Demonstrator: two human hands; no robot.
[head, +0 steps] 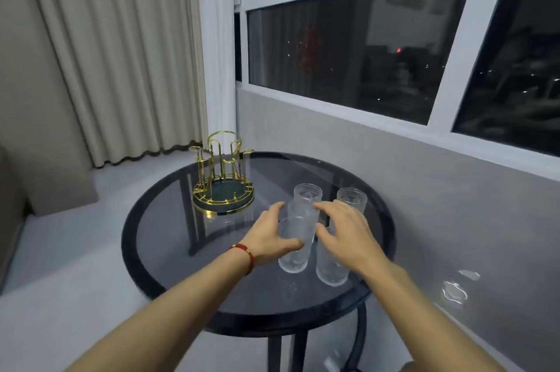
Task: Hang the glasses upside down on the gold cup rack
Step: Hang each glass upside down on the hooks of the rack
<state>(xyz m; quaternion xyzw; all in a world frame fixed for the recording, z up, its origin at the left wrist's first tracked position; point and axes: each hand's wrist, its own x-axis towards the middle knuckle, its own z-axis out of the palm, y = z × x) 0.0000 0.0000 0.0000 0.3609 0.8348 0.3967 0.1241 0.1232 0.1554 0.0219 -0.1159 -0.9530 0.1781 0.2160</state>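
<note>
The gold cup rack (222, 180) stands empty on the left back part of the round dark glass table (169, 238). Several clear ribbed glasses stand upright in a cluster right of it: a far-left glass (307, 194), a far-right glass (353, 199), a near-left glass (292, 259) and a near-right glass (328, 271). My left hand (269, 235), with a red string on its wrist, has spread fingers and its thumb lies across the near-left glass. My right hand (345, 232) hovers with spread fingers over the near-right glass, partly hiding it, its fingertips by the far-left glass.
A grey wall (409, 190) under a dark window runs close along the table's right side. Beige curtains (121, 53) hang at the back left. Grey floor surrounds the table, and a dark piece of furniture (9, 214) sits at the left edge.
</note>
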